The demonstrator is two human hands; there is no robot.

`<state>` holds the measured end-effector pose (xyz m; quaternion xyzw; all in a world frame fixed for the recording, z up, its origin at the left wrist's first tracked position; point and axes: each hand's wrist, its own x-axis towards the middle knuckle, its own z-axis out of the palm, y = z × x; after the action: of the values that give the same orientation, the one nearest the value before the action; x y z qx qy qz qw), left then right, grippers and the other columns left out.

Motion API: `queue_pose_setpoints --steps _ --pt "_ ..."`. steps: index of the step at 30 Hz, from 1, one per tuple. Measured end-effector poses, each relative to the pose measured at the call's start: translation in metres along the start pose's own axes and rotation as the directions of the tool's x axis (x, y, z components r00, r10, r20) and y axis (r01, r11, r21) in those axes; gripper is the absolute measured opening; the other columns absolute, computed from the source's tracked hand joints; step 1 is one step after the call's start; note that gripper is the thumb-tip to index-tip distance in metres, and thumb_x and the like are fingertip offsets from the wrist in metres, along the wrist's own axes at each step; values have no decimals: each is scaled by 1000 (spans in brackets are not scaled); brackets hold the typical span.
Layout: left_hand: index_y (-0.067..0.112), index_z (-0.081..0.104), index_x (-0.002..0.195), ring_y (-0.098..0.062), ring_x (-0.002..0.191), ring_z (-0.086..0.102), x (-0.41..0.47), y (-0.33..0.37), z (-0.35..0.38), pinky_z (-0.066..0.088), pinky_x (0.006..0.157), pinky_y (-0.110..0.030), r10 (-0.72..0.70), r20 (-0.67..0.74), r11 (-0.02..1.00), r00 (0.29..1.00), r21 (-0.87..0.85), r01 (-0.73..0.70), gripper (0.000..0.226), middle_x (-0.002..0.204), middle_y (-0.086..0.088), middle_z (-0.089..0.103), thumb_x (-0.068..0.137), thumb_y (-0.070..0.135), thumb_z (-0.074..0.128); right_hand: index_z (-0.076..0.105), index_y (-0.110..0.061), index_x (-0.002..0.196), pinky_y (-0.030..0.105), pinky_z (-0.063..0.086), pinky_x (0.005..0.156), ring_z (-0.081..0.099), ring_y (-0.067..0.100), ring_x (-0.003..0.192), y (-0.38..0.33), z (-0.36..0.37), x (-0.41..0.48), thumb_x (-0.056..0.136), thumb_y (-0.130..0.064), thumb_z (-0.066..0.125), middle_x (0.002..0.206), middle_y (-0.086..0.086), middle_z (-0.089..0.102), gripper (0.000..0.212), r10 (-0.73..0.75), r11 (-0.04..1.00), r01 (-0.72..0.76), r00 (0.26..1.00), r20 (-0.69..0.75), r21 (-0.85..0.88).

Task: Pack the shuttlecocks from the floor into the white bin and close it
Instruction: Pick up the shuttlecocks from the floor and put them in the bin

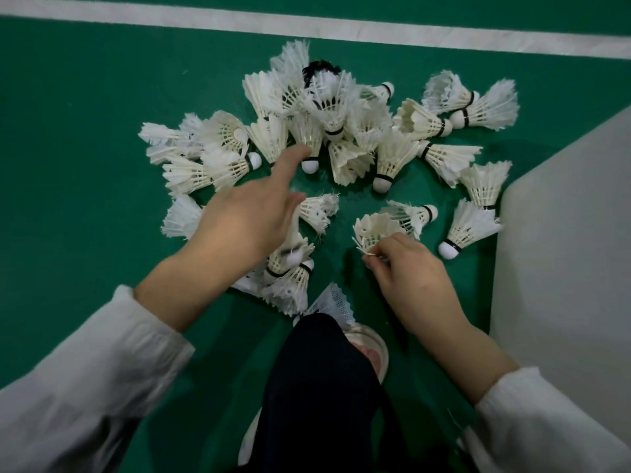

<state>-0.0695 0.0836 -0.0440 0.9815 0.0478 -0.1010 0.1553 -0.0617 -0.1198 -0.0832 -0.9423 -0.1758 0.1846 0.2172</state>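
Several white feather shuttlecocks (338,131) lie heaped on the green floor in front of me. My left hand (249,213) reaches over them with a finger stretched toward one with a white cork (310,164); whether its other fingers hold the shuttlecocks (290,257) beneath the palm is hidden. My right hand (406,271) pinches the feather rim of one shuttlecock (375,230) near the pile's front. The white bin (573,233) stands at the right edge, only its outer side showing.
A white court line (307,25) runs across the far floor. My dark trouser leg (321,377) and light shoe (375,353) are between my arms. A black item (319,67) lies at the back of the pile.
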Motion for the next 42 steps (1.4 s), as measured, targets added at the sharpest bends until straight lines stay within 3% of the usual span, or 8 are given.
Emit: queue_pose_setpoints --steps 4,9,14,19,26,33,38,42 --pt "35 34 127 -21 64 60 -9 -13 10 50 56 -31 14 113 995 993 98 -25 39 77 0 66 93 53 32 62 -9 97 29 39 76 54 22 93 1 -1 0 92 -25 52 96 4 59 19 6 1000 -6 1000 6 2" --pt "31 49 118 -22 91 58 -13 -12 28 40 61 -29 -62 369 979 927 202 -15 27 103 0 63 93 40 42 62 -9 99 27 37 75 54 22 95 2 0 0 93 -26 51 98 4 58 21 0 1000 0 1000 6 9" --pt "25 56 94 -24 83 59 -13 -8 24 37 57 -28 -55 305 973 951 228 -16 23 92 -1 64 94 40 39 61 -13 100 29 39 74 55 21 94 1 -4 0 93 -26 50 99 2 59 19 21 999 -21 1000 11 50" --pt "32 58 97 -16 89 55 -14 14 -12 42 64 -28 5 202 987 979 158 -37 22 93 9 55 91 47 44 64 -15 92 32 48 70 59 17 80 -15 -40 -1 91 -27 53 86 -2 65 17 53 966 -23 992 -111 256" --pt "33 63 102 -15 92 56 -9 90 -64 49 70 -36 229 6 973 973 -29 -229 27 102 13 60 89 48 45 68 -21 88 25 40 65 59 15 78 -17 -175 7 86 -31 57 81 -4 63 15 -80 996 85 989 -128 31" --pt "34 67 97 -18 87 59 -13 180 -67 51 65 -38 459 -7 886 888 -67 -458 30 94 10 65 89 53 45 68 -27 71 24 43 57 56 9 61 67 -277 -92 77 -44 68 67 -8 64 18 211 976 -202 968 -133 78" --pt "39 69 94 -16 80 60 -25 202 -45 51 59 -36 521 60 853 851 -74 -517 46 88 14 64 83 65 33 66 -25 67 10 37 49 58 8 66 133 -248 -154 78 -31 71 69 -9 64 13 385 920 -384 923 0 74" --pt "41 69 93 -12 68 57 -25 203 -30 50 52 -33 556 70 831 828 -66 -552 53 81 19 61 78 67 26 66 -26 71 19 47 63 64 11 76 164 -218 -170 78 -29 72 75 -9 67 10 416 904 -426 891 185 22"
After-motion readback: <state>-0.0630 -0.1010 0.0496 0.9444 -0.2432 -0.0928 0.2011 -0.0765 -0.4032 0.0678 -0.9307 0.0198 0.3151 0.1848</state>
